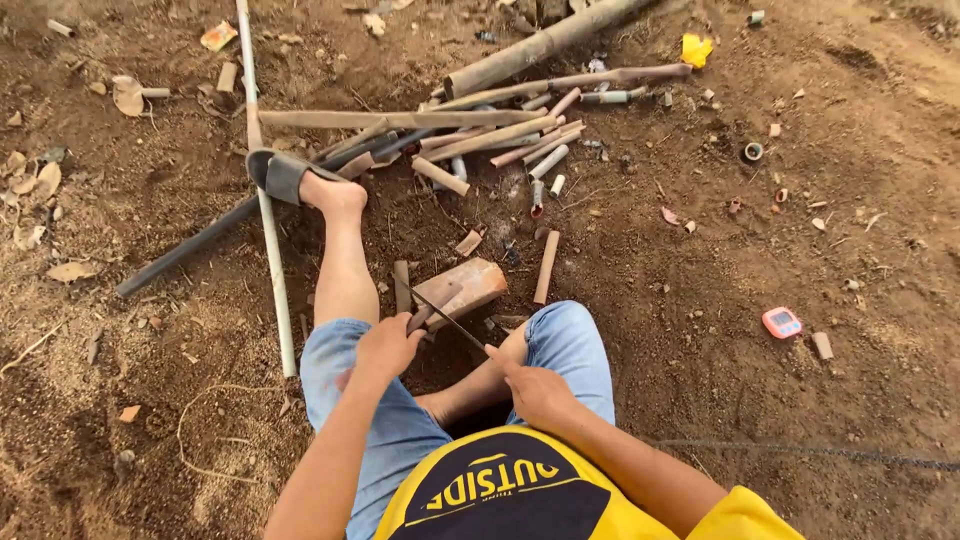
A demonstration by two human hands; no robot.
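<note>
We observe a person seated on bare brown soil, one leg stretched forward, the other folded. The left hand (pixel 388 345) is closed around a short brown stick (pixel 418 320), fingers curled tight about its near end. The stick is dull, earth-coloured and stubby; its far end rests against a reddish-brown block (pixel 462 287) lying on the ground between the knees. The right hand (pixel 535 388) pinches the near end of a thin dark blade (pixel 445 315), fingers pressed together on it. The blade is narrow, straight and blackish, and it runs diagonally from the right hand up and left, crossing over the stick just beside the block.

We count one block, one blade and one stick in hand. One short brown cut piece (pixel 546 267) lies just right of the block, and a second (pixel 402 285) stands just left of it. Beyond the outstretched foot, which wears a grey sandal (pixel 280 173), lies a heap of bamboo lengths (pixel 500 125); the pieces overlap and we cannot give a firm count. One long pale pole (pixel 265 200) and one long dark pole (pixel 185 248) cross beneath the leg. One small pink device (pixel 781 322) sits well apart on the right, and one yellow scrap (pixel 696 48) lies near the heap's far end.
</note>
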